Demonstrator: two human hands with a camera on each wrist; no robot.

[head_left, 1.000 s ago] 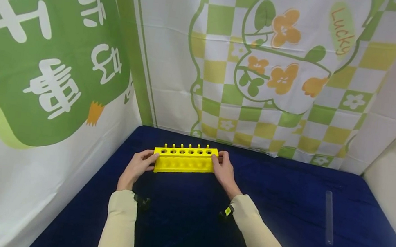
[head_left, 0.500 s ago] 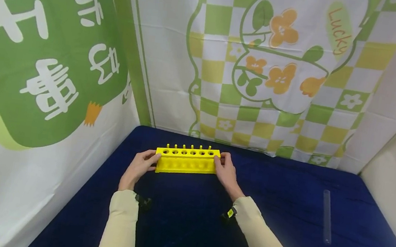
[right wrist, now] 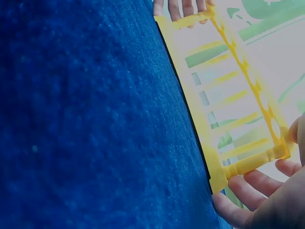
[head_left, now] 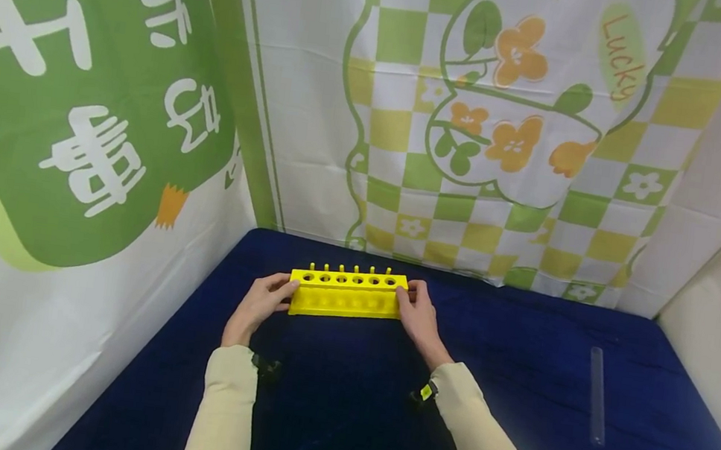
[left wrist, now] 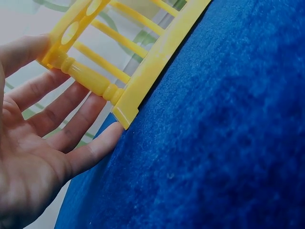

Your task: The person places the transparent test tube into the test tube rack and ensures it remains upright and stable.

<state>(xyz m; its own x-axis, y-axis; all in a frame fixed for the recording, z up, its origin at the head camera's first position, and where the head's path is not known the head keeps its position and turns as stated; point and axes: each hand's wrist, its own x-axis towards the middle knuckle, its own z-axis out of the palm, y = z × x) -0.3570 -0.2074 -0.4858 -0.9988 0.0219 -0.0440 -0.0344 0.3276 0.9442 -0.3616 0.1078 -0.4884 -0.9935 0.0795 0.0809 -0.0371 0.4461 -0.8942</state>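
Observation:
A yellow test tube rack (head_left: pixel 347 303) stands upright near the far left of the table, its top row of round holes bare of tubes and a row of pegs along its back. My left hand (head_left: pixel 258 305) holds its left end, thumb at the top plate, fingers along the turned end post (left wrist: pixel 89 80). At the opposite end, my right hand (head_left: pixel 419 321) grips the rack the same way, fingertips against the other post (right wrist: pixel 255 161). The rack's base lies right at the blue cloth. Off to the right lies a clear test tube (head_left: pixel 597 397).
Dark blue cloth (head_left: pixel 498 422) covers the table. A printed green and white curtain (head_left: pixel 391 199) hangs close behind the rack, with another curtain (head_left: pixel 176 292) along the left edge and a pale one on the right.
Both hands have shifted the rack slightly to the right along the table, keeping their hold on its ends. The clear test tube has stayed in place.

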